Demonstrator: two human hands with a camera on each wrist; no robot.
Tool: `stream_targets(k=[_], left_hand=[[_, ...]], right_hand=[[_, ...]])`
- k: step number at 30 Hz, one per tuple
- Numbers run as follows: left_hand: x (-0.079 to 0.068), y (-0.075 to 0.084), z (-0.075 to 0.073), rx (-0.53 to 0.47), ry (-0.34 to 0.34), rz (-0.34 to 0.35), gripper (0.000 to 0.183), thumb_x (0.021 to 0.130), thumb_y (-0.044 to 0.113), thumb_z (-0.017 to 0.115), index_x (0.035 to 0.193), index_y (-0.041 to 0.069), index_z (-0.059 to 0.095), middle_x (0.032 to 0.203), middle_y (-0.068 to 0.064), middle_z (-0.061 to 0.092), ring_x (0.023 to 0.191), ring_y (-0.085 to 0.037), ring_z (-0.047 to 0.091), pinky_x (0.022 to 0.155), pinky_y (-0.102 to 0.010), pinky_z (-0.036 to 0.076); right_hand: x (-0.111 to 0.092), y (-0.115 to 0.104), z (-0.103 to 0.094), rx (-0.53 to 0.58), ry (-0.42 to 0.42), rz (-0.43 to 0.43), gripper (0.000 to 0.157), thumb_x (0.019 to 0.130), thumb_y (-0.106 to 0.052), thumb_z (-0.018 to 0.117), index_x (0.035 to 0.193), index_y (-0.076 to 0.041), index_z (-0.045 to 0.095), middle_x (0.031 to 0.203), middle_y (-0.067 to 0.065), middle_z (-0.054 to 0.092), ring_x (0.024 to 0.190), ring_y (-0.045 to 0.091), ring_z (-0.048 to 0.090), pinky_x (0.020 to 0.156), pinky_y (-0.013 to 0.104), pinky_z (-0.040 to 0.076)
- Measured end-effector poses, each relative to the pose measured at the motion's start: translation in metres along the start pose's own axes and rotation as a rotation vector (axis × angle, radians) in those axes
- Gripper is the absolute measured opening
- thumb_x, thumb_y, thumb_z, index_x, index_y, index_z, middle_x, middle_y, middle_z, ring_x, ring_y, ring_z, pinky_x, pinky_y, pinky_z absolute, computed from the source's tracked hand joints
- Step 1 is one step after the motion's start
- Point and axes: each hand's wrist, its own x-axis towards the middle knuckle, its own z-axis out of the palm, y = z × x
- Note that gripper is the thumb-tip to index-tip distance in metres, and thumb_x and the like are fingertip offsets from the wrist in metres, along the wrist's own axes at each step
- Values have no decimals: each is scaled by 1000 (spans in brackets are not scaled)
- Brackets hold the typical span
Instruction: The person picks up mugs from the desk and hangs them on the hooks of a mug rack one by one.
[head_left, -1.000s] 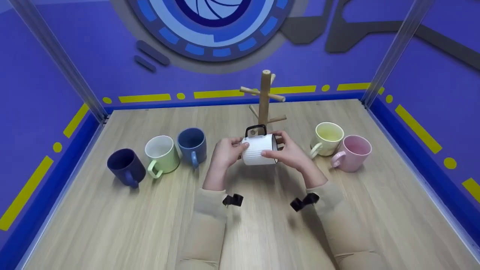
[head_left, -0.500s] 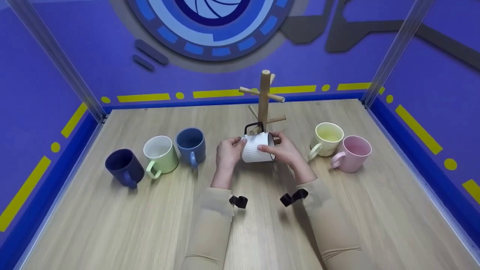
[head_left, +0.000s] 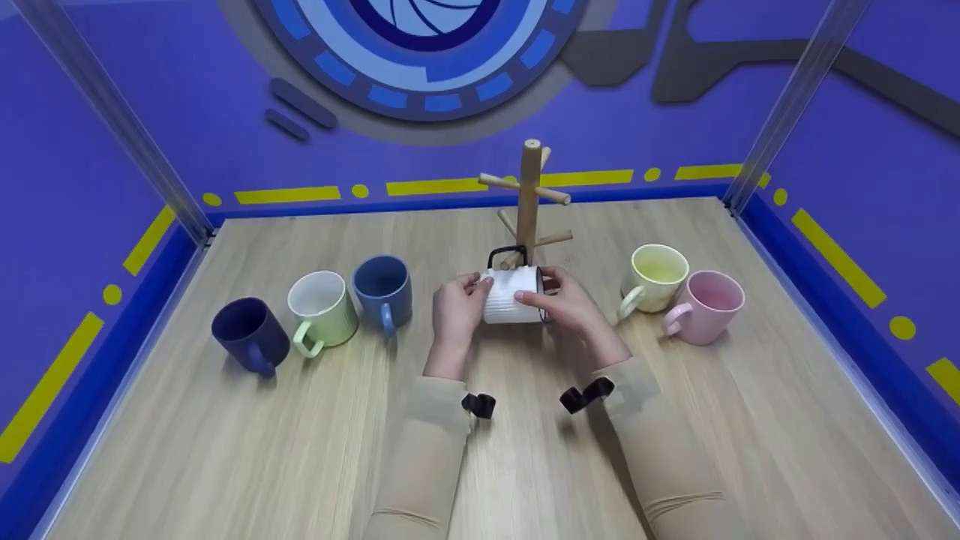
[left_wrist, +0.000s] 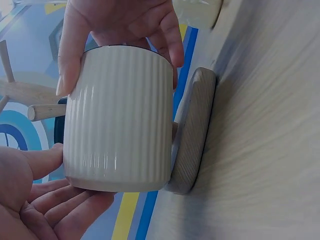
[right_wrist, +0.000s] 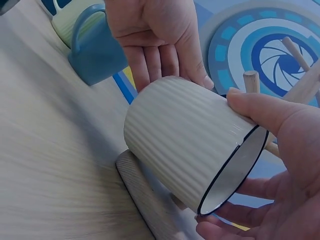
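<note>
Near the left edge of a wood-grain bench, a navy mug stands with its handle toward the front edge. Beside it, a little nearer the back edge, are a pale green mug with a white inside, then a blue mug, both upright with handles facing forward.

Mid-bench, a person's left hand, in a beige sleeve, holds the base end of a white ribbed mug between thumb and fingers. This mug lies sideways in the air, dark-rimmed mouth facing right, its black handle uppermost and toward the back edge. Just behind it rises a wooden mug rack; a low peg meets the handle in view, though whether it passes through cannot be told. The right hand grips the mouth end, thumb along the outer wall, fingers curved around the far side.

Farther right, a pale yellow mug stands upright just beside a pink mug, the one nearest the right edge.
</note>
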Motion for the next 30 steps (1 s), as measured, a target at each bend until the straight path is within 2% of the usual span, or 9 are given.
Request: stream_targets(k=[5, 8, 11, 14, 16, 20, 23, 27, 30], left_hand=[[-7, 5, 1, 60, 22, 31, 39, 100, 25, 68, 133, 2, 68, 135, -18, 69, 127, -31, 66, 108, -43, 53], [-13, 12, 2, 69, 99, 153, 40, 99, 22, 69, 134, 2, 67, 141, -17, 65, 134, -33, 60, 114, -44, 48], [-17, 19, 6, 49, 177, 319, 38, 97, 20, 73, 130, 3, 69, 135, -16, 68, 129, -32, 64, 111, -43, 51], [-16, 25, 12, 43, 194, 434, 32, 95, 21, 75, 122, 3, 74, 122, -14, 75, 117, -28, 71, 102, -40, 57], [-13, 28, 16, 48, 179, 470, 27, 95, 19, 75, 117, 4, 77, 113, -12, 78, 108, -25, 74, 95, -37, 60], [-8, 30, 19, 54, 168, 480, 19, 95, 15, 75, 110, 4, 79, 104, -10, 80, 96, -21, 77, 85, -33, 63], [-7, 29, 20, 41, 170, 475, 18, 94, 13, 76, 108, 4, 80, 103, -10, 80, 94, -21, 77, 83, -32, 63], [-5, 30, 19, 11, 156, 455, 17, 94, 13, 76, 108, 4, 80, 102, -10, 80, 94, -21, 77, 82, -31, 63], [-2, 31, 17, -4, 150, 428, 17, 94, 14, 75, 107, 4, 80, 102, -10, 80, 93, -22, 77, 82, -32, 63]], right_hand=[[1, 2, 1, 25, -10, 7, 85, 89, -35, 79, 155, -1, 37, 148, 27, 50, 133, 39, 53, 106, 44, 52], [0, 0, 1, 36, -17, 8, 85, 90, -36, 78, 155, -1, 36, 148, 28, 49, 133, 39, 53, 105, 44, 52], [0, -2, 1, 32, -21, 6, 86, 90, -37, 78, 155, -1, 35, 149, 27, 48, 133, 38, 52, 105, 44, 52], [-1, -3, 1, 20, -24, 2, 86, 90, -37, 79, 155, -2, 35, 149, 26, 48, 133, 38, 52, 104, 44, 53], [-2, -3, 0, 18, -25, -3, 86, 90, -36, 79, 155, -2, 35, 150, 27, 48, 134, 39, 52, 103, 46, 54], [0, -3, -5, 66, -16, 5, 84, 95, -32, 74, 158, 1, 29, 153, 30, 46, 139, 42, 50, 107, 49, 52], [6, -7, -13, 207, 78, 6, 77, 100, -26, 66, 159, 3, 26, 153, 30, 46, 139, 41, 50, 112, 50, 48], [18, -13, -24, 349, 274, -121, 60, 103, -16, 62, 154, 5, 38, 145, 29, 55, 130, 31, 58, 107, 32, 50], [28, -13, -30, 322, 332, -232, 44, 103, -9, 62, 144, 6, 53, 136, 26, 64, 115, 14, 66, 94, 17, 51]])
